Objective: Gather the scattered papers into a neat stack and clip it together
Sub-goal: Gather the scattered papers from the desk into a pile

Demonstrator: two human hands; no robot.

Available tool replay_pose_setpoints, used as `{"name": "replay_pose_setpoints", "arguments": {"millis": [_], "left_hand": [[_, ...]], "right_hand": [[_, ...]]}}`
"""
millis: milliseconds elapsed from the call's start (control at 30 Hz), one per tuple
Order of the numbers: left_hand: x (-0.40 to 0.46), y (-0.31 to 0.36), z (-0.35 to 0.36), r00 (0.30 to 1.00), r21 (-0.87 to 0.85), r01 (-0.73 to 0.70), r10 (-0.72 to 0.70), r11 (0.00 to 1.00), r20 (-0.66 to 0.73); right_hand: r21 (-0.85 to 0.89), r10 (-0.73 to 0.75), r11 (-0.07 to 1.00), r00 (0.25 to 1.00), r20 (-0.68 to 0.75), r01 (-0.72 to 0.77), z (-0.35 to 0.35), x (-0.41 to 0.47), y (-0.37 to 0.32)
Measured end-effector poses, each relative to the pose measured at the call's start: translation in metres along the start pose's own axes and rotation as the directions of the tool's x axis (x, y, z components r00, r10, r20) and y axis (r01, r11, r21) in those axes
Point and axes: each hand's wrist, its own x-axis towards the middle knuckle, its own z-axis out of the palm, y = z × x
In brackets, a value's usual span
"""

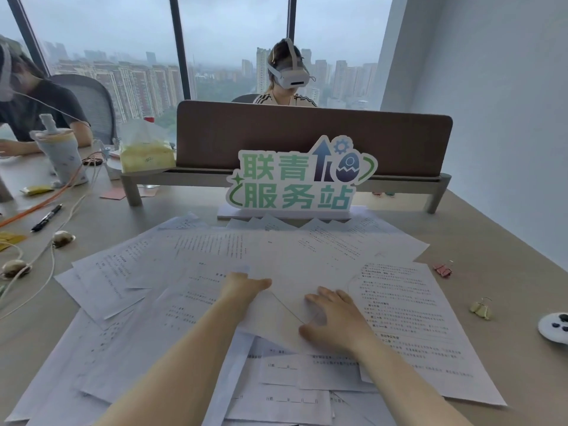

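Lying fanned across the counter, the papers look light, limp and slippery, best squared by their edges, where the left hand pinches a sheet's edge and the right hand presses flat, fingers spread.

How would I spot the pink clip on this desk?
Start at the big green-and-white cut-out sign at the back of the beige desk. Go right and nearer, past the spread of white printed papers. The small pink binder clip lies just off their right edge; the yellow clip lies nearer.
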Motion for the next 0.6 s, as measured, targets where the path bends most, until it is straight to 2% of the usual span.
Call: {"name": "replay_pose_setpoints", "arguments": {"millis": [100,167,233,300,433,533,600], "left_hand": [[-0.002,-0.003,0.006,0.998,0.044,-0.064,0.065,0.997,-0.019],[-0.006,-0.004,0.005,0.995,0.068,-0.093,0.094,0.993,-0.019],[-0.009,-0.005,0.001,0.993,0.061,-0.116,0.117,0.991,-0.024],[-0.013,-0.007,-0.006,0.991,0.042,-0.131,0.133,0.99,-0.034],[-0.02,-0.017,-0.022,0.989,-0.015,-0.132,0.131,0.991,-0.067],[-0.025,-0.024,-0.027,0.989,-0.043,-0.124,0.12,0.991,-0.083],[-0.031,-0.026,-0.028,0.99,-0.067,-0.122,0.116,0.99,-0.081]], "right_hand": [[0.004,-0.062,0.998,0.998,0.006,0.062,-0.002,-0.005,0.002],[0.132,-0.043,0.99,0.997,-0.072,0.052,-0.007,-0.008,0.004],[0.228,0.079,0.973,0.973,-0.219,-0.028,-0.016,-0.011,0.012],[0.167,0.226,0.969,0.928,-0.297,-0.182,-0.026,-0.011,0.026],[0.113,0.552,0.833,0.803,-0.225,-0.541,-0.053,-0.016,0.061],[0.148,0.692,0.722,0.705,-0.159,-0.676,-0.068,-0.02,0.089],[0.164,0.725,0.687,0.68,-0.104,-0.708,-0.073,-0.021,0.106]]}}
